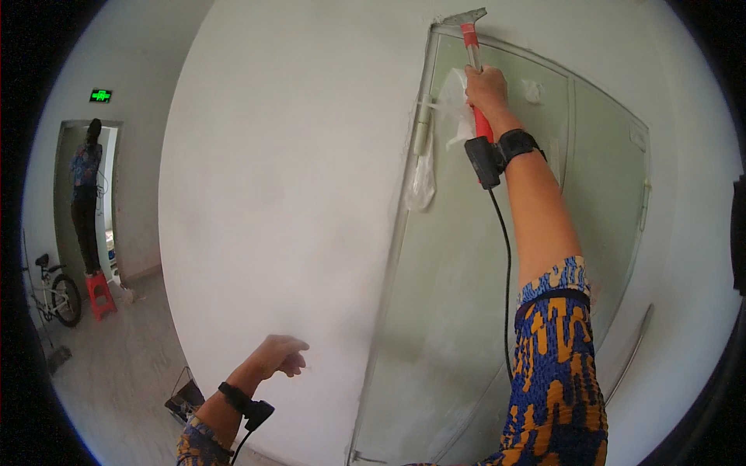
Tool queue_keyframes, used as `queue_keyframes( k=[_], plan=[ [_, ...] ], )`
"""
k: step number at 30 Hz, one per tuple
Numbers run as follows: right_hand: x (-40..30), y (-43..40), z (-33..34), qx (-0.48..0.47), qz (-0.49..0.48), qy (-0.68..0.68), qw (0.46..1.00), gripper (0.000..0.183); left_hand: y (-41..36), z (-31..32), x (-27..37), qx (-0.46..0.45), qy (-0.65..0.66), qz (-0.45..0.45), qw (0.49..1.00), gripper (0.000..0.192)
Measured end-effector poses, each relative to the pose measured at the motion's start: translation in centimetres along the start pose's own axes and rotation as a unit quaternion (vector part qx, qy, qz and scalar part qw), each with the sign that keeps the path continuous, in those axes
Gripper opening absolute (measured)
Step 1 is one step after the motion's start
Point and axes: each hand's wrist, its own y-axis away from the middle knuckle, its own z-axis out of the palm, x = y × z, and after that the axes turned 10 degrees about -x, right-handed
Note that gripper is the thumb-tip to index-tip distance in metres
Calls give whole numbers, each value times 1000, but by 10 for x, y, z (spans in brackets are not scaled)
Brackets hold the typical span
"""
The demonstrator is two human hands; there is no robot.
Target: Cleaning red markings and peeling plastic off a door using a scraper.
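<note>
My right hand (pixel 488 90) is closed around the red-and-silver handle of a long scraper (pixel 471 43), raised high over the green door (pixel 454 233). The scraper's wide metal head lies at the top left corner of the door frame (pixel 434 43), where the wall edge looks rough. Lower left, my left hand (pixel 282 354) is held up by the white wall (pixel 280 204) with fingers loosely bent and nothing in them; whether it touches the wall I cannot tell. Clear plastic film (pixel 422 186) hangs by the door's upper hinge. Both wrists carry black strapped devices with cables.
At far left another person (pixel 87 198) stands on a red stool (pixel 101 296) in a doorway, below a lit green sign (pixel 101 95). A bicycle (pixel 58 297) leans nearby. A dark bucket-like container (pixel 185 399) is on the floor by the wall's base.
</note>
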Motion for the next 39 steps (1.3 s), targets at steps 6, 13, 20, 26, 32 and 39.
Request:
queue_keyframes(
  k=[6, 13, 20, 26, 32, 39],
  plan=[
    [5, 10, -16, -130, 55, -11, 990, 32, -2, -10, -14, 22, 7, 8, 1000, 25],
    [55, -2, -44, -166, 58, -71, 982, 35, -5, -20, -34, 29, -11, 1, 1000, 33],
    [79, -40, -68, -204, -14, 266, 942, 21, -13, -33, -59, 86, 40, -19, 995, 29],
    [60, -64, -68, -169, -87, 296, 936, 30, -22, -43, -80, 110, 60, -23, 992, 30],
    [60, -67, -69, -116, -229, 417, 872, 30, -20, -34, -77, 106, 82, -15, 991, 29],
    [55, -82, -42, -178, -25, 303, 936, 43, -27, -40, -94, 161, 78, -16, 984, 31]
  ],
)
